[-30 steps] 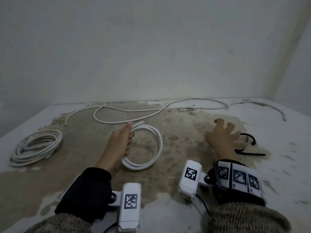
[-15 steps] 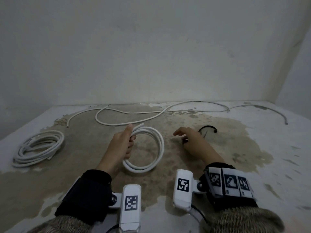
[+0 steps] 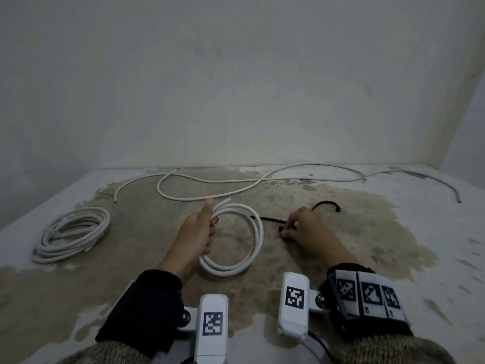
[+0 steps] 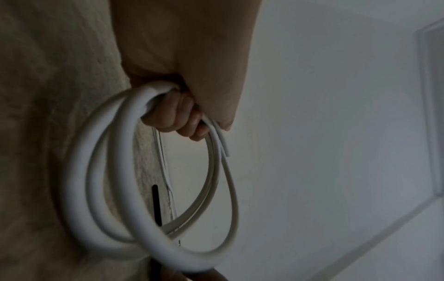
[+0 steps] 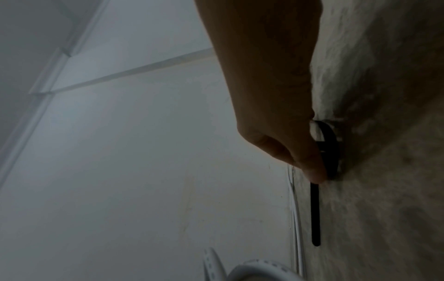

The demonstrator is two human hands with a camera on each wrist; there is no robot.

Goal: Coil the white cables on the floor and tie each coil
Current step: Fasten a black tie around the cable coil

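Left hand (image 3: 198,233) is wrapped tight round the small coil (image 3: 244,240) of white cable, holding it upright w/ its bottom on the floor (image 3: 341,258); the cable's cut end pokes out just past the thumb. Right hand (image 3: 305,232) is pinching a black tie (image 3: 270,219) at its head end, its tail pointing at the coil's far side.

Step in hand, as I read it: get the tie round this coil.

- Keep the left grip where it is so the turns don't spring apart; they look stiff.
- Thread the tail thru the middle of the coil & bring it back over all turns, incl. the loose end, not just the outer one.
- Tie near the left fingers, where the turns are already bunched.
- Snug it, don't crush.

A second black tie (image 3: 325,204) lies just beyond the right hand. Bigger coil (image 3: 70,235) sits well to the left; can't tell if it's tied. Long cable (image 3: 236,182) near the wall isn't coiled yet.
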